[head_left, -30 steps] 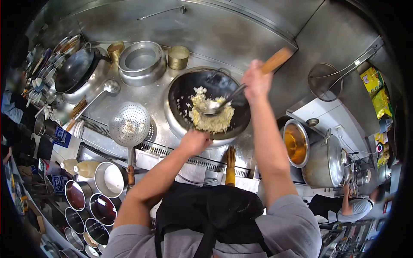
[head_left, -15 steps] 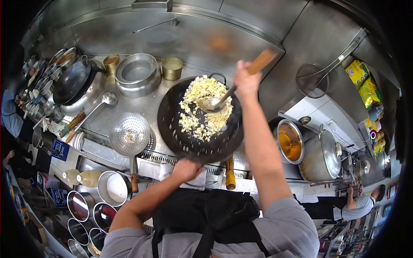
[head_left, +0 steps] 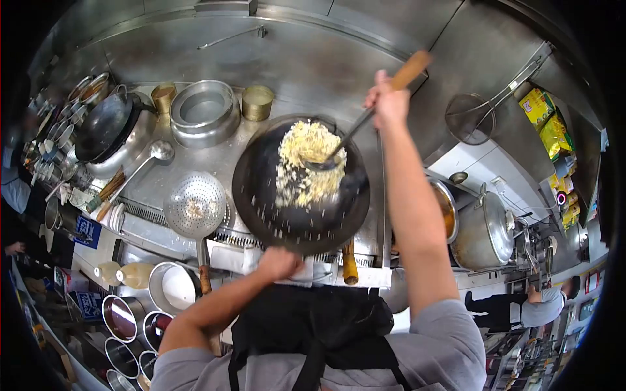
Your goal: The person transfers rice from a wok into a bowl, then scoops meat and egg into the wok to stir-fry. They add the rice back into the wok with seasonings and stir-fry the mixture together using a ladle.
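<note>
My right hand [head_left: 390, 103] is closed around the wooden-handled ladle [head_left: 358, 125], whose bowl rests in the food inside the wok. Pale yellow and white grains [head_left: 310, 150], looking like rice with egg, lie heaped toward the wok's far side, with loose bits scattered on the near side. The black wok [head_left: 261, 218] sits on the steel range. At its near rim, my left hand [head_left: 280, 264] is closed on the wok's edge or handle; the exact grip is hidden. A white cloth [head_left: 228, 256] lies just left of that hand.
Left of the wok lies a perforated skimmer [head_left: 194, 205]; behind it stand a steel pot [head_left: 205, 114] and a tin can [head_left: 257, 103]. A bamboo brush [head_left: 350, 267] is at the front edge. A large lidded pot [head_left: 482, 231] stands right. A co-worker [head_left: 544, 306] is far right.
The wok has shifted slightly left and toward me. My right hand with the ladle has moved right, and the grains in the wok have moved, some blurred by motion.
</note>
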Tool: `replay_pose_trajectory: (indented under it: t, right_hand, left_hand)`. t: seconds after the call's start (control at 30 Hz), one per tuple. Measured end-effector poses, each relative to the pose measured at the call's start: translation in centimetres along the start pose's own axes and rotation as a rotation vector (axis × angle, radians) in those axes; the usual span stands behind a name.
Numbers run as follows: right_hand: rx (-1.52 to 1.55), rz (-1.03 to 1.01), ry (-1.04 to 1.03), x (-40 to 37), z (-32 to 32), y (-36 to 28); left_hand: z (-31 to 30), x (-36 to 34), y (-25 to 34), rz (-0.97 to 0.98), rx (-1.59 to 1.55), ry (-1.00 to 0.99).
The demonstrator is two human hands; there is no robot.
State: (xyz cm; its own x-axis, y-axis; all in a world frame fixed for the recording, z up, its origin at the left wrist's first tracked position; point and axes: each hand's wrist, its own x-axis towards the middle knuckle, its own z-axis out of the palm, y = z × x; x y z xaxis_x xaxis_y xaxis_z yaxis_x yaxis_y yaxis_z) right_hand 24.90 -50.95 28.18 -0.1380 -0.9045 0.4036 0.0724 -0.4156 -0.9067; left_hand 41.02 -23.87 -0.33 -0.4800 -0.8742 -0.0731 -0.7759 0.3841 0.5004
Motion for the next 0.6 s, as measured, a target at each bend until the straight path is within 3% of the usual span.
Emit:
replay_pose_trajectory:
  t: [0.07, 0.1, 0.13, 0.2, 0.27, 0.33, 0.47, 0.53, 0.6]
  right_hand:
    - [-0.031, -0.052, 0.012, 1.4, -1.3, -5.3]
    - [0.027, -0.04, -0.059, 2.0, -2.5, -7.2]
    - [0.084, -0.016, -0.125, 1.9, -3.4, -8.0]
    - [-0.035, 0.009, -0.009, 0.4, -2.5, -5.6]
    - [-0.169, 0.144, 0.153, -2.4, 0.4, 2.1]
    - [0.135, 0.112, 0.001, -3.8, 0.2, 10.1]
    - [0.163, 0.074, 0.012, -1.0, -0.5, 3.9]
    - [0.13, 0.183, -0.112, 3.0, -2.1, 3.2]
    - [0.078, 0.11, -0.061, 3.5, -2.1, 0.5]
  left_hand:
    - [-0.9, -2.3, 1.4, 0.301, -0.039, 0.341]
    - [-4.7, -1.8, 3.8, 0.109, -0.061, 0.251]
    - [-6.4, 0.2, 4.2, 0.037, -0.014, 0.168]
    - [-7.7, 4.9, 3.2, -0.013, -0.123, 0.336]
    - [-5.3, 8.3, 0.6, 0.028, -0.041, 0.476]
    - [-2.2, 8.4, -0.5, 0.007, 0.059, 0.438]
    - [-1.8, 1.9, 0.5, 0.044, 0.016, 0.22]
    - [-2.9, 3.3, 0.1, 0.068, 0.012, 0.331]
    - [-5.0, 7.1, -0.7, -0.016, -0.02, 0.349]
